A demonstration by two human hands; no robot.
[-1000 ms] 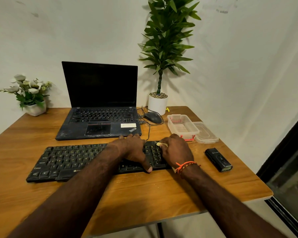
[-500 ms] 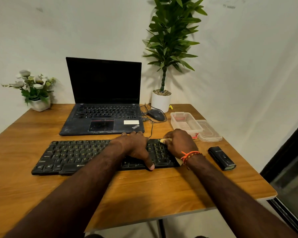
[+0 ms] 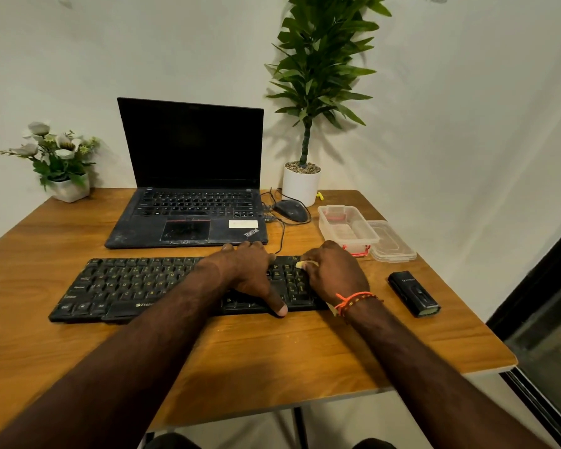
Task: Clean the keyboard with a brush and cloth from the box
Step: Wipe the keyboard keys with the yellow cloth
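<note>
1. I see the black full-size keyboard [image 3: 136,286] lying along the middle of the wooden table [image 3: 272,354], parallel to its near edge; a black open laptop [image 3: 188,202] sits just behind it.
2. My left hand [image 3: 253,273] rests on the keyboard's right half, fingers spread and fairly straight, thumb reaching its near edge; it holds nothing.
3. My right hand [image 3: 334,273] sits over the keyboard's right end, fingers curled round a small pale object [image 3: 305,264]; brush or cloth, I cannot tell.
4. The clear plastic box [image 3: 347,228] stands open toward the table's far right corner; its clear lid [image 3: 392,241] lies touching its right side.
5. A small black rectangular device [image 3: 413,293] lies near the right edge.
</note>
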